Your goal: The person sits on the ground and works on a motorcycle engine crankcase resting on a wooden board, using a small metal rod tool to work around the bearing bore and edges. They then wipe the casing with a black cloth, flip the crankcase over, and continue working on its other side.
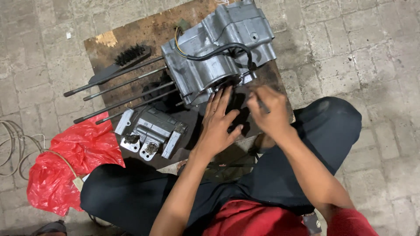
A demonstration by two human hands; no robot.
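Observation:
A grey metal engine case (pixel 218 48) lies on a dark wooden board (pixel 144 32), with several long studs (pixel 120 85) sticking out to the left and a black cable (pixel 218 49) looped over it. My left hand (pixel 218 124) rests flat against the case's near side, fingers spread. My right hand (pixel 269 111) is closed around a thin dark tool (pixel 262 105) held at the same spot on the case; the tool's tip is hidden.
A grey cylinder head (pixel 151 131) lies on the board near my left knee. A black brush (pixel 124 59) sits at the board's far left. A red plastic bag (pixel 72 161) and loose cord (pixel 13 144) lie on the paved floor at left.

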